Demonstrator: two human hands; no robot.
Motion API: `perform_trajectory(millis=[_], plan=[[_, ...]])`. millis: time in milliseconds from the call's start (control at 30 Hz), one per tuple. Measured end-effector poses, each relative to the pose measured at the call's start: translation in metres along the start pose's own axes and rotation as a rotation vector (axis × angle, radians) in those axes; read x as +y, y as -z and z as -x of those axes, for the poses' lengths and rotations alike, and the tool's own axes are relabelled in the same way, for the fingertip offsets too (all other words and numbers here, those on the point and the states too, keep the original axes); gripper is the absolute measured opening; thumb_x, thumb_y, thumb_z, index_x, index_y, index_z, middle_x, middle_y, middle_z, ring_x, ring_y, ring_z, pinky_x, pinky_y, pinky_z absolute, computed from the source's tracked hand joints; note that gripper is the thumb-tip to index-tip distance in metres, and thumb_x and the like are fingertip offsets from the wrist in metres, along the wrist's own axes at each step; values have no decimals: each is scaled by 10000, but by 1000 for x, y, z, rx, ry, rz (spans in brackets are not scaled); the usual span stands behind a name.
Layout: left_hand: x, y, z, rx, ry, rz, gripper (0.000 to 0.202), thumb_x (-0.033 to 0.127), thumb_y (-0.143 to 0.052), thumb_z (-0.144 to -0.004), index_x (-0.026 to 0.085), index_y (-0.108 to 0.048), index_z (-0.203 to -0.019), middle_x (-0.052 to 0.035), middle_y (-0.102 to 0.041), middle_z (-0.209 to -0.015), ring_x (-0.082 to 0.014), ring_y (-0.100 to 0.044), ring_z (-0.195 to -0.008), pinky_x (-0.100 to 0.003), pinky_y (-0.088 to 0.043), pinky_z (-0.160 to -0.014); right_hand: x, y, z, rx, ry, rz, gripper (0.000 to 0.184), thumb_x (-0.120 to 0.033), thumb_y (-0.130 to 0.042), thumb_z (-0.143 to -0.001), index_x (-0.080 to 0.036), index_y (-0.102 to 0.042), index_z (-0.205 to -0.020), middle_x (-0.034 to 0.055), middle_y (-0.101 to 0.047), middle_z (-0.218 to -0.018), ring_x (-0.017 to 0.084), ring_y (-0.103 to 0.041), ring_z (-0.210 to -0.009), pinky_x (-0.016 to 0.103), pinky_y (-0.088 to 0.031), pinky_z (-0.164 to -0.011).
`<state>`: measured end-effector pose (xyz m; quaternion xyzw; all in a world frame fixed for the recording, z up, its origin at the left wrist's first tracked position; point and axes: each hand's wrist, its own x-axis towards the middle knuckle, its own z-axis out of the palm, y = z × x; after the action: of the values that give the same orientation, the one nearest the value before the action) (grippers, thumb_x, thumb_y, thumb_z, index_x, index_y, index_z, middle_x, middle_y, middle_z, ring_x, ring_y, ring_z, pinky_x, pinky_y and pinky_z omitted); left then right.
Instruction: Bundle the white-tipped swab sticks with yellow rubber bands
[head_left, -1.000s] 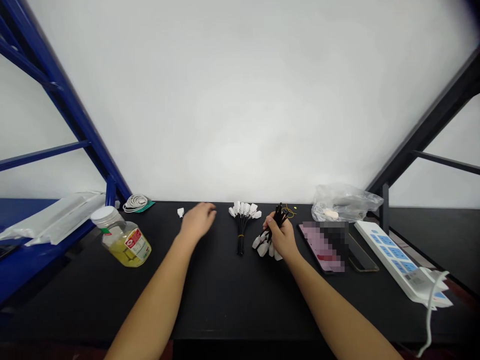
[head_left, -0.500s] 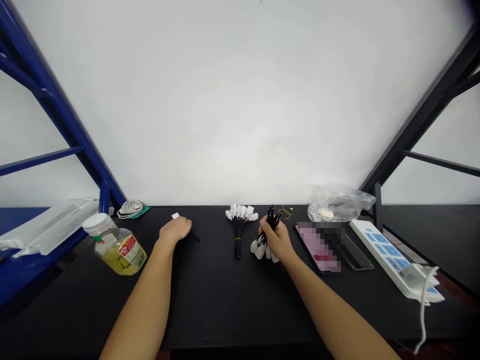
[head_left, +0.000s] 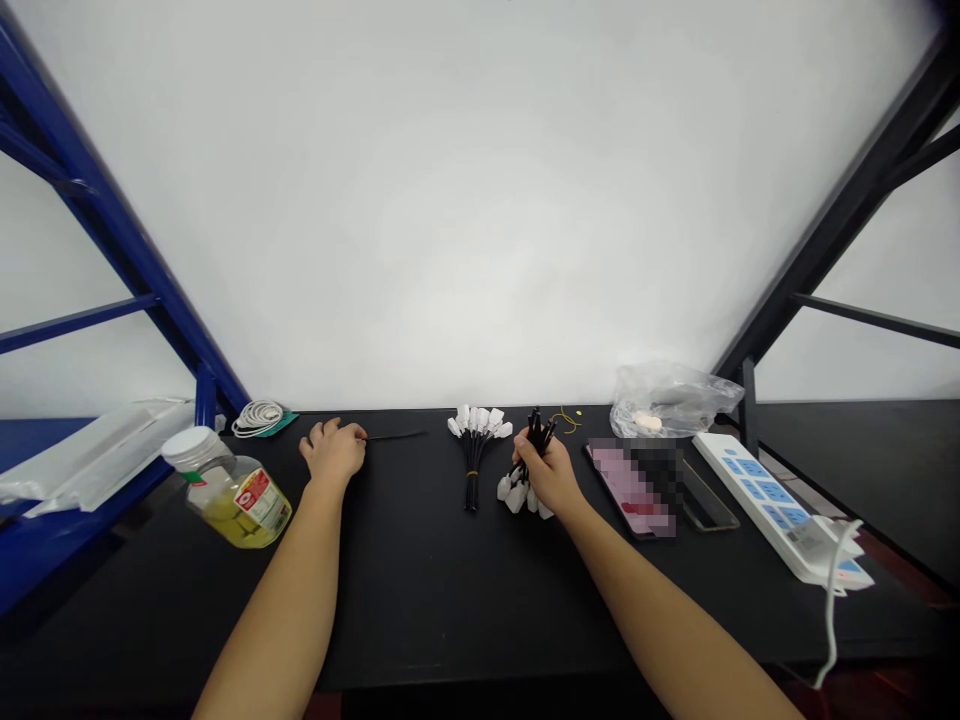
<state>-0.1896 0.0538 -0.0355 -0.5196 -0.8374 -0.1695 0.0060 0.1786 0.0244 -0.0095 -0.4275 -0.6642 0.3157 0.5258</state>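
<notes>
- So, your R hand gripped the loose bundle, prob. to keep it tidy.
- Your L hand partly covered one cable; grip I couldn't tell.
- Banded bundle lay btwn. them on table.

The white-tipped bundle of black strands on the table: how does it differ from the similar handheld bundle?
The table bundle has white tips facing the wall; the held bundle has them facing away. A yellow band shows around the table bundle, none around the held bundle. Both have black strands.
</notes>
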Motion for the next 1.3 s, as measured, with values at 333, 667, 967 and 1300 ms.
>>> perform_trajectory(millis=[333,667,967,1300], plan=[[94,11,47,101,-200,1091,255,426,-660,-776,184,-639,-856,-14,-659,-731,-159,-608,-662,-271,-495,-650,6,0,2,5,7,-25,335,-537,-534,-939,-209,-599,-918,20,-619,-716,179,-603,-678,312,-492,-675],[148,1,135,-350,-781,834,271,324,-813,-715,211,-663,-910,-54,-682,-990,-244,-626,-985,-383,-485,-897,-2,-11,8,-66,-32,-143,303,-459,-654,-862,-225,-588,-1042,6,-614,-818,161,-594,-723,306,-525,-707],[163,6,151,-446,-724,1060,978,241,-849,-647,242,-363,-1496,-131,-559,-1430,-294,-575,-1271,-442,-450,-1073,-25,-12,7,-128,47,-233,170,-354,-653,-845,-221,-557,-797,32,-632,-864,195,-606,-822,352,-517,-796],[191,8,148,-540,-717,1158,334,129,-600,-737,185,-700,-1050,-62,-748,-955,-230,-700,-909,-345,-569,-811,-34,1,-1,-125,194,43,309,-376,-555,-947,-213,-630,-1199,109,-642,-1196,261,-551,-1199,450,-398,-1072]])
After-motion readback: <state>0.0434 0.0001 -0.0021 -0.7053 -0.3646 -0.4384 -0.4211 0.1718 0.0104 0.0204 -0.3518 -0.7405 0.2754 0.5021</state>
